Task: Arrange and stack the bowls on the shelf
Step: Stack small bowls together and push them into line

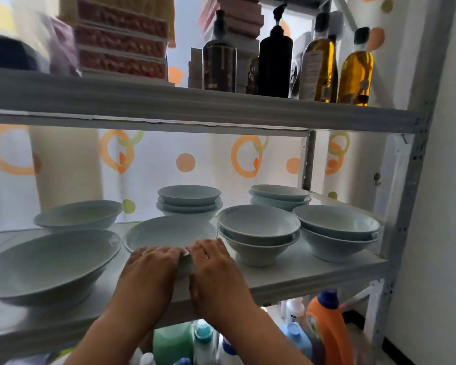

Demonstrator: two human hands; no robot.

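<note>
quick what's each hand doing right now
Left hand: closed on near rim of the middle front bowl.
Right hand: closed on the same bowl's rim.

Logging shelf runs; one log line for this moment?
both hands | fingers on near rim, middle bowl | on shelf | stacking pending

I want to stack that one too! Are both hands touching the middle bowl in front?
Touching. The head view shows the left hand and right hand resting their fingers on the near rim of the middle bowl.
</note>
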